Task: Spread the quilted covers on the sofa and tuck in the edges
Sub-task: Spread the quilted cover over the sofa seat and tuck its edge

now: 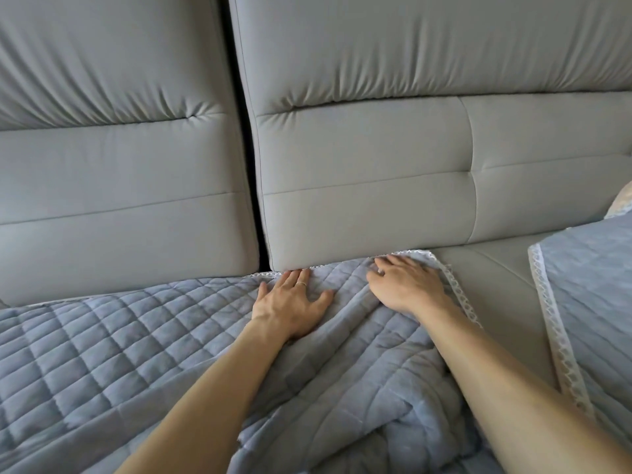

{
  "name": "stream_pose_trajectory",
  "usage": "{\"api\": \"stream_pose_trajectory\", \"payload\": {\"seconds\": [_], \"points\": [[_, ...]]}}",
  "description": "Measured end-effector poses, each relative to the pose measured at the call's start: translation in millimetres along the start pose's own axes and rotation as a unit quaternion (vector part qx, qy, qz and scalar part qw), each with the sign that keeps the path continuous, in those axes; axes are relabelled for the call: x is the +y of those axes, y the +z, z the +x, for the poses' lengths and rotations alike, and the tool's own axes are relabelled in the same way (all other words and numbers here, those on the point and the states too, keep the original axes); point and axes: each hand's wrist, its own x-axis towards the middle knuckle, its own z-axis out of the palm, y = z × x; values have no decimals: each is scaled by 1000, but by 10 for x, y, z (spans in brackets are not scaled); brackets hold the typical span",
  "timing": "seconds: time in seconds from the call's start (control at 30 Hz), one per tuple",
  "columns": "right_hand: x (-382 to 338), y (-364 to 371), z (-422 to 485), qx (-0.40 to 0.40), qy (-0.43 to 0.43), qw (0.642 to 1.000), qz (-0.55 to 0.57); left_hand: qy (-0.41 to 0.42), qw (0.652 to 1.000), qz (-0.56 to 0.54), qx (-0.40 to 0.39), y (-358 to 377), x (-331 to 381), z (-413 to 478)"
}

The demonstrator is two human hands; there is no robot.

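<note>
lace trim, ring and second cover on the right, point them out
lace trim (456, 288): head view, strip on the right edge of the near cover (143, 336)
ring (301, 284): head view, band on a left hand (290, 302) finger
second cover (588, 289): head view, its quilted middle

no text or labels can be read anywhere.

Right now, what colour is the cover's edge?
White lace trim on the blue-grey quilted cover, clearest in the head view.
</note>
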Motion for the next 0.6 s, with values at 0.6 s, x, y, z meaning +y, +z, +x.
{"api": "stream_pose_trajectory", "payload": {"seconds": [0.6], "points": [[298, -106, 63, 2, 79, 997, -20, 65, 996, -21, -53, 56, 381, 76]]}}
